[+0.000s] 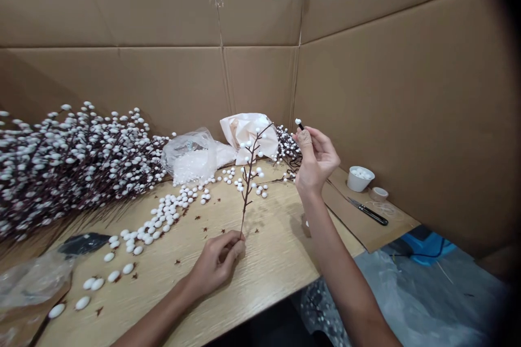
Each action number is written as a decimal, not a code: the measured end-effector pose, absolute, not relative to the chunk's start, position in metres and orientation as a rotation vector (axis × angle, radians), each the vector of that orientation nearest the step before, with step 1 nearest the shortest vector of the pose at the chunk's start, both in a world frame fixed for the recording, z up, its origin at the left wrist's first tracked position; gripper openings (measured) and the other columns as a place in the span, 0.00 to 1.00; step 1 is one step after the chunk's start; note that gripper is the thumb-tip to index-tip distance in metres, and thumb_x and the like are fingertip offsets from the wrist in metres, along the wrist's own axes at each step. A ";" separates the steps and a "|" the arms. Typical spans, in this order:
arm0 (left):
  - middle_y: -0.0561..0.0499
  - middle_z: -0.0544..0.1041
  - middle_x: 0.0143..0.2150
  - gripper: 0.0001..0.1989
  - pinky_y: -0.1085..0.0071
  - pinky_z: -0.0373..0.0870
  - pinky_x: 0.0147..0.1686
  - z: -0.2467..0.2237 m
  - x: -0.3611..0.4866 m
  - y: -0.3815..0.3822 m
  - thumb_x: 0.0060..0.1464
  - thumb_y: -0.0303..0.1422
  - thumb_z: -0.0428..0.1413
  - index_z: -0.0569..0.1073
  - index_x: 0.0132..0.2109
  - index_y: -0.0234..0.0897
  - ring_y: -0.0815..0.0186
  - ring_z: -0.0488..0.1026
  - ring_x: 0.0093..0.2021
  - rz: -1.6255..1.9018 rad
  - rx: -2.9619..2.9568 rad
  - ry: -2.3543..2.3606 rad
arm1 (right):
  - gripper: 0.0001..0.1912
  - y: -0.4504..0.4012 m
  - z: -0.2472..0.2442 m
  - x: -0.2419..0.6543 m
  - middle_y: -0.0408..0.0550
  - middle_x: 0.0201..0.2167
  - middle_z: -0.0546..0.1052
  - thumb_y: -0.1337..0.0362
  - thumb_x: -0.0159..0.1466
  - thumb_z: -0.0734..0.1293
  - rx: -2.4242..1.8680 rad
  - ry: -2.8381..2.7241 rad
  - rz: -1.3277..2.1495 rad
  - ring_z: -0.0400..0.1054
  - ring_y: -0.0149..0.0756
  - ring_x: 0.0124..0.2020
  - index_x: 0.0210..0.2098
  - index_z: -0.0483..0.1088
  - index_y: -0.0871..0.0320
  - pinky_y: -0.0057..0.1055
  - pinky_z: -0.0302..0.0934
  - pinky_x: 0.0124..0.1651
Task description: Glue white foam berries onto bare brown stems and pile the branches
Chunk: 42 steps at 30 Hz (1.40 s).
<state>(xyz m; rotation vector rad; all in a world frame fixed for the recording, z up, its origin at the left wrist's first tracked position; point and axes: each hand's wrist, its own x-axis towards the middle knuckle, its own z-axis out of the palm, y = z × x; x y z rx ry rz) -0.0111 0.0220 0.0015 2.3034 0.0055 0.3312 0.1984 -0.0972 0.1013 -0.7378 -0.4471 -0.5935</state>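
My left hand (223, 256) is closed around the lower end of a bare brown artificial twig (246, 195), which stands nearly upright above the table. Short side shoots branch off it, and some white berries behind it make it hard to tell which sit on the twig. Raised to the right of the twig, my right hand (315, 160) pinches a short dark stick with a white tip (299, 123); its exact kind is unclear. Loose white berries (163, 214), several with small brown star-shaped caps, lie scattered on the table left of and behind the twig.
A large bundle of white-berry branches (81, 168) fills the left side. Plastic bags (191, 154) lie at the back. On the right are a white cup of berries (360, 178), a small round container (378, 193) and black-handled scissors or a knife (368, 211). Cardboard walls (163, 76) enclose the table.
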 end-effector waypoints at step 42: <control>0.50 0.72 0.32 0.12 0.73 0.70 0.34 0.000 -0.010 0.016 0.59 0.38 0.48 0.68 0.42 0.35 0.66 0.73 0.33 0.359 2.005 0.095 | 0.11 -0.251 0.003 0.171 0.52 0.39 0.76 0.60 0.61 0.64 -1.927 -0.864 -0.234 0.71 0.40 0.41 0.39 0.74 0.58 0.35 0.65 0.44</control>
